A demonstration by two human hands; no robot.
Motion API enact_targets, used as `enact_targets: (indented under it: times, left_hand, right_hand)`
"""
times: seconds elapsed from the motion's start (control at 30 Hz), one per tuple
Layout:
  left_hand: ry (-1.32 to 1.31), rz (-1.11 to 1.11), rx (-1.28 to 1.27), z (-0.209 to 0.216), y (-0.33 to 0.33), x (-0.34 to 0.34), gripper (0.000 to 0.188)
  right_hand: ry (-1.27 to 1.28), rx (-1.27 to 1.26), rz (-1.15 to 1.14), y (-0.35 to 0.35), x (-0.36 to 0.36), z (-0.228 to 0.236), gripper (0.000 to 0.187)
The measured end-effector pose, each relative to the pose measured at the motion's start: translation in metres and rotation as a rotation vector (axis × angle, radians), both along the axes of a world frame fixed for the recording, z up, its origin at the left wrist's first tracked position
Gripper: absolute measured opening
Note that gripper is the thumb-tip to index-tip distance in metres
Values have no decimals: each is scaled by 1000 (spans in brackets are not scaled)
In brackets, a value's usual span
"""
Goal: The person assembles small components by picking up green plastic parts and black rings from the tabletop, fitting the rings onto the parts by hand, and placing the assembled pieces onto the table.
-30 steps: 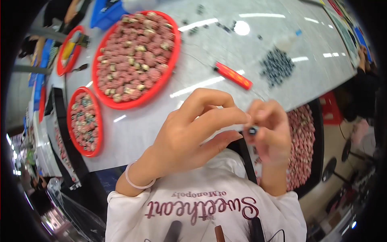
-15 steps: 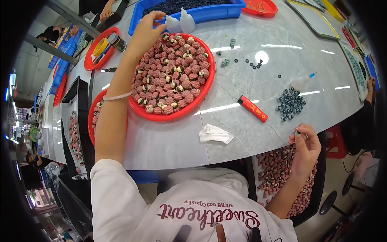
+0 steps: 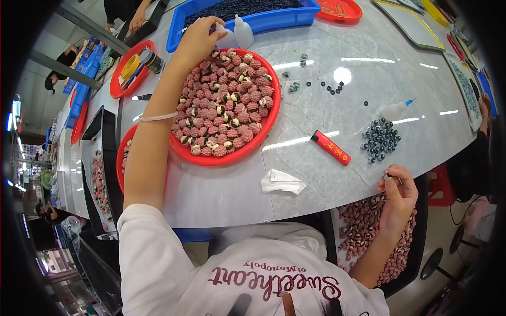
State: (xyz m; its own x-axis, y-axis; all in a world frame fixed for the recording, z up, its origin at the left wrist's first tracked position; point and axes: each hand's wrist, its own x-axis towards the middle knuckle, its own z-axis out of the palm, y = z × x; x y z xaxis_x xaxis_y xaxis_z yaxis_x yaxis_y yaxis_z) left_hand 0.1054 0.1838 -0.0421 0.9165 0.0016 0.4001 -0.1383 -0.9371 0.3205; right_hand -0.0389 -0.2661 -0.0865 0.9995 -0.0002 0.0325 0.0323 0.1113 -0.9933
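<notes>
At the far side of a round red tray heaped with pink, bumpy, ball-like pieces, some with cream and black parts, my left hand has its thumb and index finger around the nozzle of a white squeeze bottle. A second white squeeze bottle stands just right of it. My right hand is by the table's near right edge, pinching a small dark bead between thumb and fingertips. Beyond it lies a cluster of shiny dark beads.
A red lighter-like tube and a folded white tissue lie mid-table. A blue-tipped bottle rests on its side. Behind is a blue bin. A black tray of pink pieces sits below the right edge.
My left hand has moved slightly right, and its thumb and index finger have closed in on the squeeze bottle's nozzle. My right hand keeps its pinch in nearly the same place.
</notes>
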Motion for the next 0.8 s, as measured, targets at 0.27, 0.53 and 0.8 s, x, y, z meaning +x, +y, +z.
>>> enact_targets:
  times: [0.27, 0.53, 0.8]
  left_hand:
    - [30, -55, -90, -6, 9, 8, 35]
    - [-58, 66, -58, 32, -22, -35, 38]
    - [94, -53, -324, 50, -66, -99, 24]
  right_hand:
    - [-37, -92, -167, -11, 6, -4, 16]
    - [-177, -575, -224, -23, 25, -7, 14]
    - [-271, -590, -165, -17, 39, 6, 13]
